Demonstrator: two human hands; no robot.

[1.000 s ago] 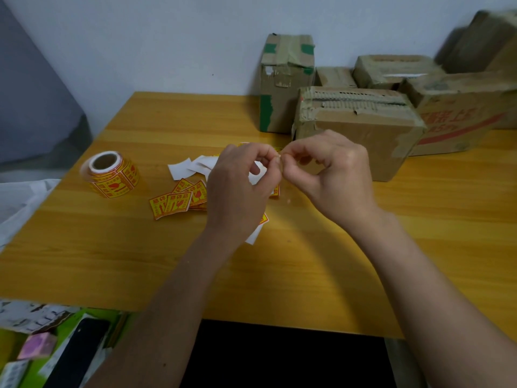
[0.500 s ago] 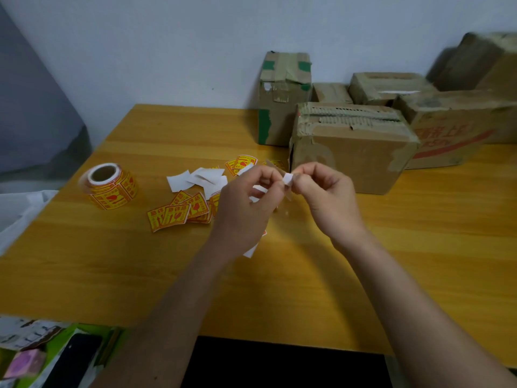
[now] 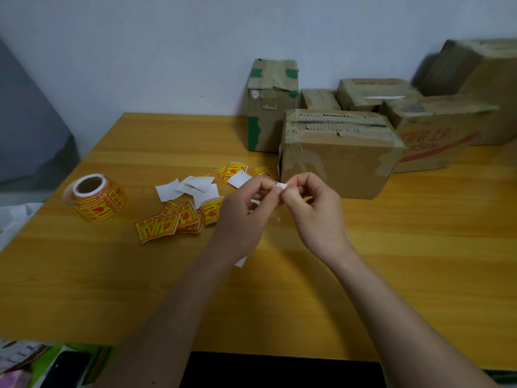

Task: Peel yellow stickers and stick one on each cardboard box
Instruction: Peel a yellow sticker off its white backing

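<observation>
My left hand (image 3: 246, 212) and my right hand (image 3: 313, 208) meet fingertip to fingertip over the wooden table (image 3: 391, 261), both pinching one small sticker (image 3: 282, 186) whose white backing shows between them. Loose yellow stickers (image 3: 173, 219) lie in a pile left of my hands, with more yellow stickers (image 3: 232, 170) behind them. White backing scraps (image 3: 193, 187) lie between the two groups. A roll of yellow stickers (image 3: 95, 197) stands at the left. Several cardboard boxes stand at the back; the nearest cardboard box (image 3: 341, 161) is just behind my hands.
A tall box with green tape (image 3: 270, 105) stands against the wall, with a red-printed box (image 3: 436, 135) and others at the right. Below the table's front edge at the left lie a dark phone (image 3: 65, 369) and papers (image 3: 19, 351).
Both hands stayed together on the sticker, working its backing; they sit slightly lower and nearer the front box in the picture as my head tilted.
</observation>
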